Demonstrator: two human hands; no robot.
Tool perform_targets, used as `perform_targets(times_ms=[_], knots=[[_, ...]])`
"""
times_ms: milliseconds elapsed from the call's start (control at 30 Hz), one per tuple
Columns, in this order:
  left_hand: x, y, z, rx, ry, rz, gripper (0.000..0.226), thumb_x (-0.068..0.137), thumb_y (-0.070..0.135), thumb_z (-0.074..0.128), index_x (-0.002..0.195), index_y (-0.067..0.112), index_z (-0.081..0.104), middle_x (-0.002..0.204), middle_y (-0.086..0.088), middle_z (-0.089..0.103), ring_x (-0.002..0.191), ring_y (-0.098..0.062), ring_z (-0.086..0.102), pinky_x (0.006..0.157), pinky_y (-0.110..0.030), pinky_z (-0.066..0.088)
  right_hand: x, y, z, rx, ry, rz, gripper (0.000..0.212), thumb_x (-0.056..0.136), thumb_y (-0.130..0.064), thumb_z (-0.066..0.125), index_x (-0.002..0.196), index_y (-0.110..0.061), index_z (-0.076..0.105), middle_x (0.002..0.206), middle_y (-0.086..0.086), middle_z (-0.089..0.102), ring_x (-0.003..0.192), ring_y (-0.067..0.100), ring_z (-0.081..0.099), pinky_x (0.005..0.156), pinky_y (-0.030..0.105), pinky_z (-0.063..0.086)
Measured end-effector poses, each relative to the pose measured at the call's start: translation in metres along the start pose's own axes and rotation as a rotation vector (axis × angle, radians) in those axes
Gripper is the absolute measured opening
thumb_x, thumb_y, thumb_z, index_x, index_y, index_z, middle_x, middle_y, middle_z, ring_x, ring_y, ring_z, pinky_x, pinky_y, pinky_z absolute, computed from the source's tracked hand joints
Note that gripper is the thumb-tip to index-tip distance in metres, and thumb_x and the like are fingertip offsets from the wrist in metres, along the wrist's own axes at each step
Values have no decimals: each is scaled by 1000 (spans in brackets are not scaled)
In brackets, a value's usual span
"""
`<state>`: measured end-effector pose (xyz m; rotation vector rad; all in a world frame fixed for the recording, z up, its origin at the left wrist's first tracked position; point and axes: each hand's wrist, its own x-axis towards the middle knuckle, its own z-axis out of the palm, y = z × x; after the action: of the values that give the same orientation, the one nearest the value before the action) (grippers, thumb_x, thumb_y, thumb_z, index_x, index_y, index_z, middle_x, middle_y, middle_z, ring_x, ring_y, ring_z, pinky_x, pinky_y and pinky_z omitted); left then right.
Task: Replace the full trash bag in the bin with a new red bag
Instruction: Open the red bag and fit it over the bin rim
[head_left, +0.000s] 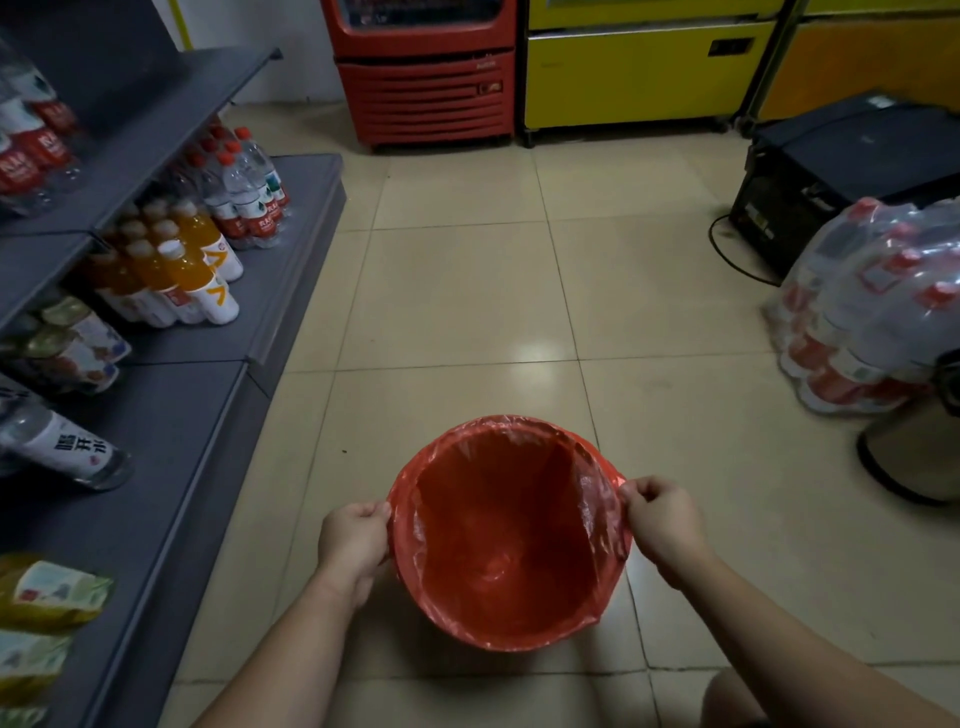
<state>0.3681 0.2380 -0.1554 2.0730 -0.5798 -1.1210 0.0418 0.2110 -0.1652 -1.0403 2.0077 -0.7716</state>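
Observation:
A round bin stands on the tiled floor just in front of me, lined with a thin red bag (506, 540) whose edge is folded over the rim all the way round. The bin itself is hidden under the bag, and the inside holds nothing. My left hand (353, 543) pinches the bag's edge at the left side of the rim. My right hand (662, 525) pinches the edge at the right side, where a small tab of plastic sticks out.
Grey shelves (171, 415) with water and orange drink bottles run along the left. A red cooler (426, 73) and a yellow freezer (639, 73) stand at the back. On the right are a black box (831, 171), shrink-wrapped bottle packs (867, 306) and a metal bin (914, 457).

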Motion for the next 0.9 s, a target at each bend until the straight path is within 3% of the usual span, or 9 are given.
perform_targets(times_ms=[167, 267, 367, 433, 500, 600, 700, 800, 900], knots=[[15, -9, -2, -39, -111, -84, 20, 100, 23, 61, 106, 10, 75, 83, -11, 79, 73, -25, 69, 67, -39, 59, 9, 15, 6, 59, -75, 62, 26, 93, -20, 61, 70, -11, 66, 55, -1, 62, 46, 13, 50, 45, 25, 37], [15, -10, 0, -86, -160, -145, 18, 99, 24, 62, 101, 12, 76, 79, -11, 80, 77, -30, 72, 78, -47, 60, 7, 19, 10, 155, -147, 120, 31, 97, -24, 62, 70, -9, 65, 52, 0, 60, 43, 11, 46, 44, 25, 36], [11, -6, 2, -119, -129, -138, 14, 97, 24, 65, 100, 14, 73, 83, -13, 79, 81, -32, 73, 83, -55, 59, 3, 14, 5, 154, -165, 101, 29, 98, -22, 58, 75, -9, 67, 67, 9, 69, 60, 22, 59, 59, 40, 49], [5, 0, -1, -87, -16, -13, 12, 97, 29, 64, 103, 20, 68, 90, -10, 77, 85, -28, 72, 75, -44, 60, -2, 3, -3, -24, -91, -31, 30, 97, -28, 53, 76, -12, 68, 73, 6, 72, 73, 28, 67, 70, 43, 56], [-6, 8, -7, 119, 65, 209, 17, 92, 40, 65, 99, 24, 64, 91, 4, 73, 87, -19, 70, 67, -27, 53, -15, -11, -9, -250, -5, -192, 29, 91, -46, 56, 79, -22, 66, 76, -6, 67, 81, 23, 67, 71, 35, 53], [-25, 18, -7, 403, 38, 367, 24, 83, 49, 74, 88, 32, 58, 83, 11, 68, 79, -12, 68, 67, -24, 52, -30, -26, -5, -538, -32, -309, 42, 80, -64, 63, 96, -25, 66, 92, 0, 64, 86, 24, 66, 73, 34, 53], [-37, 20, 0, 545, 77, 387, 27, 85, 41, 75, 68, 32, 54, 70, 14, 65, 65, -7, 63, 57, -22, 48, -32, -33, 2, -613, -27, -272, 42, 86, -55, 64, 100, -15, 62, 96, 9, 66, 88, 31, 66, 71, 35, 52], [-36, 17, 3, 581, 130, 421, 25, 91, 31, 70, 67, 31, 61, 63, 11, 65, 57, -3, 60, 47, -16, 38, -28, -30, 3, -588, 17, -259, 27, 94, -35, 58, 96, -9, 65, 92, 13, 69, 84, 33, 66, 68, 35, 51], [-30, 15, 1, 530, 150, 427, 21, 90, 26, 72, 70, 21, 70, 64, 5, 68, 59, -8, 62, 52, -20, 41, -24, -24, 4, -525, 43, -274, 21, 93, -21, 56, 86, -7, 70, 84, 15, 72, 79, 35, 66, 67, 36, 51]])
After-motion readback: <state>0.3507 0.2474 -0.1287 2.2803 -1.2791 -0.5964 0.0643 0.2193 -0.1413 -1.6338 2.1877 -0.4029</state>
